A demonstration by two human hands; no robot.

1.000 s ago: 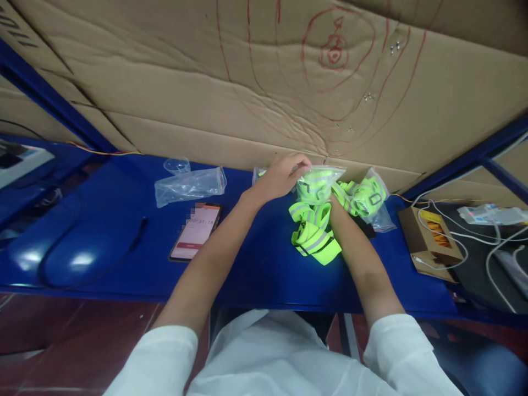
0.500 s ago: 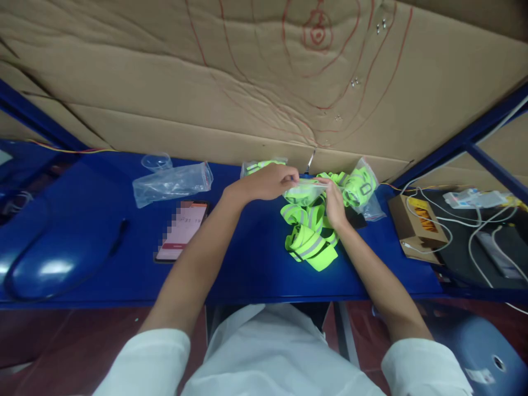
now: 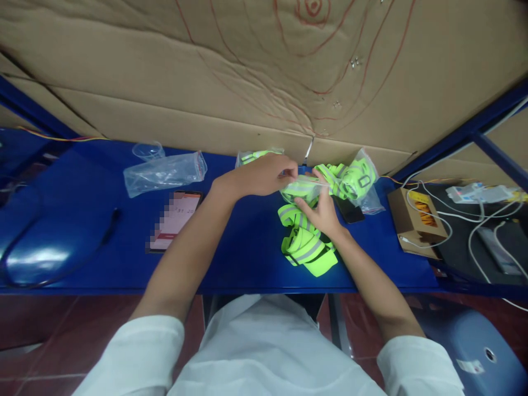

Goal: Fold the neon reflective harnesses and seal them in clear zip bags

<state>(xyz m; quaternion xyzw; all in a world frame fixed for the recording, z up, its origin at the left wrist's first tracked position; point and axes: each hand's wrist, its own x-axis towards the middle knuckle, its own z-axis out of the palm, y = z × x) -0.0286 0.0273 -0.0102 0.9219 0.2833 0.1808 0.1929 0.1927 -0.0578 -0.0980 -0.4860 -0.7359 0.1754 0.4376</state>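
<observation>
Between my hands is a clear plastic bag [image 3: 303,188] with a folded neon-yellow reflective strap inside. My left hand [image 3: 272,173] is closed at the bag's left end, its fingers pinched at the opening. My right hand [image 3: 324,208] grips the bag's right side, thumb in front and the other fingers partly hidden behind. Just below lies a loose heap of neon-yellow reflective strap [image 3: 309,247] on the blue table. Behind my right hand sits another bagged reflective strap [image 3: 358,179], and one more bagged strap [image 3: 258,156] is partly covered by my left hand.
On the left lie an empty clear bag [image 3: 165,173], a clear plastic cup [image 3: 147,150], a phone [image 3: 175,220] and a black cable [image 3: 109,228]. A dark flat object [image 3: 350,210] and a cardboard box [image 3: 418,220] are at right. A cardboard panel [image 3: 185,104] rises behind the table.
My right thumb has moved down onto the front of the bag, and the right hand has shifted slightly left and lower. The left hand stays at the bag's opening. The camera view has tilted down slightly.
</observation>
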